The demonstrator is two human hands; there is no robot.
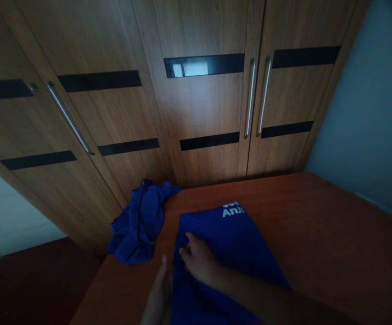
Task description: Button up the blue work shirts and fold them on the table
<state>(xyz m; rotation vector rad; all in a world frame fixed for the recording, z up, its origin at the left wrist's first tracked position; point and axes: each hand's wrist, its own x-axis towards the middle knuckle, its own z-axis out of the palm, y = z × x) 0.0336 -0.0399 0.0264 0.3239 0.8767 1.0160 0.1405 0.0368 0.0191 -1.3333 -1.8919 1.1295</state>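
A blue garment (230,243) with white lettering lies folded fairly flat on a reddish-brown wooden surface (318,234). My right hand (201,262) reaches across it from the right and rests near its left edge, fingers loosely bent and apart. Beside that same edge is my left hand (157,295), somewhat blurred, its thumb raised and its other fingers partly hidden; I cannot tell whether it touches the cloth. Further left, a second blue garment (138,225) sits crumpled at the surface's edge.
Behind the surface stands a wooden wardrobe (203,104) with dark strips and long metal handles (264,97). A pale blue wall (372,122) closes off the right side. At the lower left, the surface ends above a dark floor (36,280).
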